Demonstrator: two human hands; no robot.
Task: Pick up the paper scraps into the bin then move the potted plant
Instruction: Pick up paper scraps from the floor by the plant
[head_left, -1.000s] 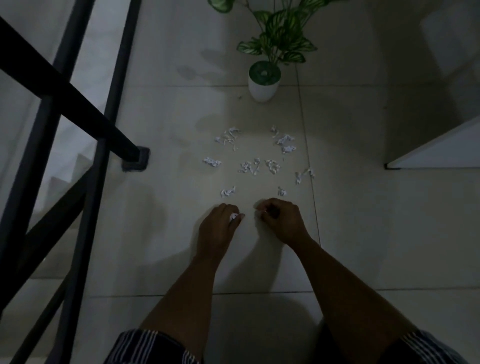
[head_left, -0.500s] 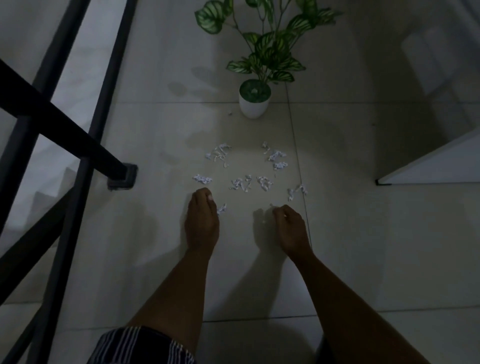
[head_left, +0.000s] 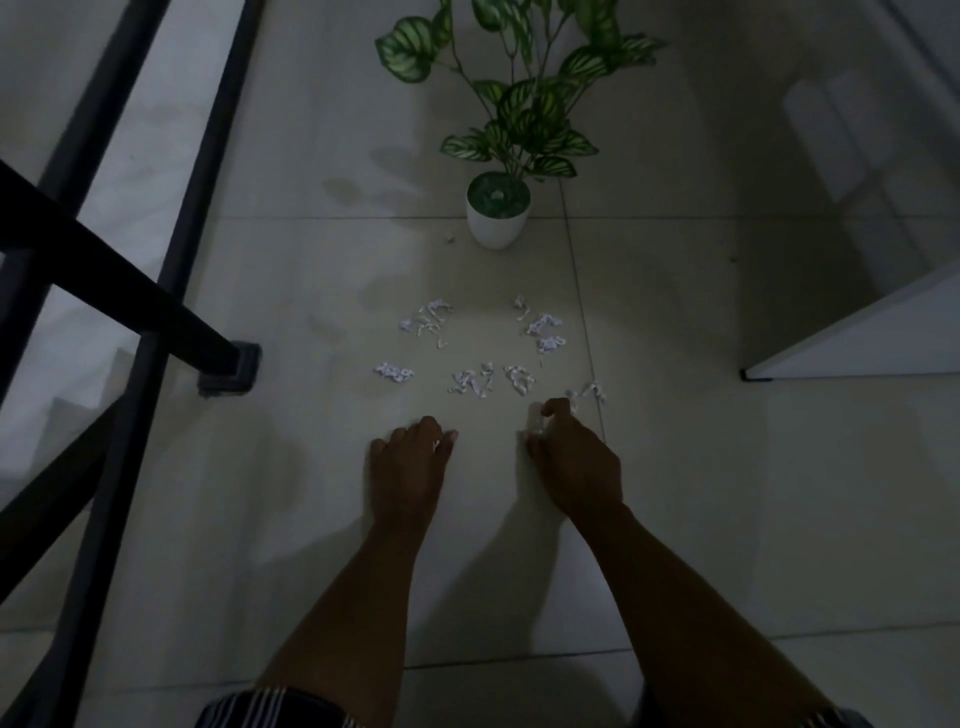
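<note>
Several small piles of white paper scraps (head_left: 470, 383) lie scattered on the pale tiled floor, lit by a dim patch of light. My left hand (head_left: 410, 462) rests low on the floor just below them, fingers curled over a white scrap. My right hand (head_left: 574, 460) is beside it, fingers pinched on scraps, its index finger close to the scraps at the right (head_left: 589, 391). A potted plant (head_left: 497, 215) in a white pot with striped green leaves stands beyond the scraps. No bin is in view.
A black metal stair railing (head_left: 156, 312) with a floor-mounted foot (head_left: 228, 366) runs along the left, with steps below it. A white furniture edge (head_left: 852, 338) juts in at the right. One stray scrap (head_left: 451, 240) lies left of the pot.
The scrap that lay by my left fingertips is off the floor and my left hand has closed over it. My right hand has shifted up toward the right-hand scraps. The view tilted slightly.
</note>
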